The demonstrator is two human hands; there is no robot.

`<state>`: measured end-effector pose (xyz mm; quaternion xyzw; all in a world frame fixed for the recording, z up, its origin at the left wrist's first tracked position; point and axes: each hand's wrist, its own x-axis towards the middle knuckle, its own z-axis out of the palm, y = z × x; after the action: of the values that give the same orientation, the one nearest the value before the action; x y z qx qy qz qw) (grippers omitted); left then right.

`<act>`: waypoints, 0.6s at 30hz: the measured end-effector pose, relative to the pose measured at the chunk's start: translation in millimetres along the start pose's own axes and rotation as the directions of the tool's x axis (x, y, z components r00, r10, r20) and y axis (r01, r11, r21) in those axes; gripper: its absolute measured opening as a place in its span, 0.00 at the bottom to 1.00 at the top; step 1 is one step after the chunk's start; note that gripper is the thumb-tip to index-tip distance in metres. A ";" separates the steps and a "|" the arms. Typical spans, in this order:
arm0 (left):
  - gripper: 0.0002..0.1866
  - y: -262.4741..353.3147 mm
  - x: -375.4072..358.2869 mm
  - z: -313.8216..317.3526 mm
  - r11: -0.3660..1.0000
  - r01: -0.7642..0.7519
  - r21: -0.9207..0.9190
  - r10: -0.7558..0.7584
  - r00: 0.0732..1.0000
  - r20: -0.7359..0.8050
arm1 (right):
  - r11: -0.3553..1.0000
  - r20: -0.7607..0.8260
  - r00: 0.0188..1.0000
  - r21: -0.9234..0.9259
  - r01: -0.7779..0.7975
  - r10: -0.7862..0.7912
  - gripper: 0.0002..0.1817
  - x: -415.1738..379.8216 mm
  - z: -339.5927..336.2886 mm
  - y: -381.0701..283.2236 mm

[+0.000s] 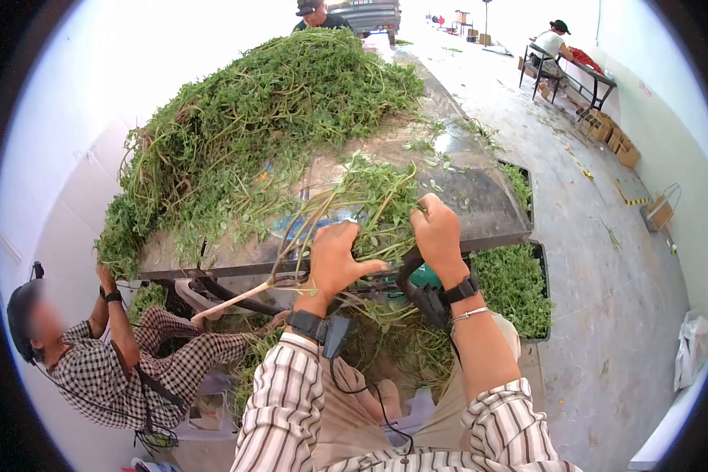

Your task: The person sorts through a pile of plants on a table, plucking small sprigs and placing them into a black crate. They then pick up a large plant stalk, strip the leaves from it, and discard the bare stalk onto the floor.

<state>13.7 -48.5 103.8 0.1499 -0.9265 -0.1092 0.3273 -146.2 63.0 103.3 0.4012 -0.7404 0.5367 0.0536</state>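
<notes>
My left hand [337, 263] is at the near edge of the table, fingers curled around a bunch of leafy green stems [381, 197] and thumb stretched to the right. A long pale root [232, 303] sticks out to the lower left of this bunch. On the bunch's right side, my right hand [438, 236] is closed, thumb and fingertips pinched at the leafy ends; the exact piece between them is partly hidden. Behind both hands, a large heap of the same green plants [267, 94] covers much of the table [480, 185].
Black crates of greens [515, 287] stand at the table's right side. Cut stems [370, 338] lie below the near edge around my legs. A co-worker in a checked shirt [106, 370] sits at left; another person [322, 17] is behind the heap. Cardboard boxes [606, 134] line the right wall.
</notes>
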 end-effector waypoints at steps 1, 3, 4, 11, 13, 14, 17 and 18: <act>0.32 1.3 0.1 -1.8 0.998 -0.031 0.050 0.031 0.999 0.016 | 0.998 0.032 0.998 0.022 -0.053 0.052 0.08 0.5 -1.0 -2.5; 0.35 -0.5 -0.9 0.6 0.997 -0.023 0.078 0.019 0.999 0.049 | 0.995 0.035 0.997 0.071 -0.075 0.073 0.09 -0.1 -2.9 -5.8; 0.34 0.2 -1.0 1.5 0.996 -0.021 0.083 0.018 0.999 0.039 | 0.988 0.039 0.995 0.117 -0.100 0.096 0.10 0.0 -3.6 -6.4; 0.28 2.7 -0.5 1.6 0.997 0.009 0.082 -0.011 1.000 0.022 | 0.527 0.402 0.839 0.653 -0.543 0.366 0.08 -1.7 -26.1 -15.2; 0.28 1.3 -0.8 3.4 0.997 0.012 0.081 -0.012 1.000 0.005 | 0.328 0.468 0.812 0.750 -0.574 0.349 0.05 -2.3 -27.6 -10.3; 0.28 0.7 -1.0 4.5 0.997 0.010 0.079 -0.010 1.000 -0.008 | 0.329 0.468 0.812 0.750 -0.573 0.348 0.05 -3.0 -29.7 -9.9; 0.28 1.1 -1.1 6.1 0.999 0.015 0.045 -0.014 0.999 -0.033 | 0.173 0.490 0.805 0.808 -0.564 0.334 0.04 -4.7 -34.7 -6.9; 0.28 1.1 -1.3 6.3 0.999 0.016 0.046 -0.015 0.999 -0.036 | 0.137 0.505 0.804 0.814 -0.564 0.313 0.04 -5.2 -32.7 -1.2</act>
<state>10.4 -46.4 98.5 0.1666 -0.9216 -0.0876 0.3396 -153.3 93.0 115.2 0.1708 -0.3608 0.8083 -0.4327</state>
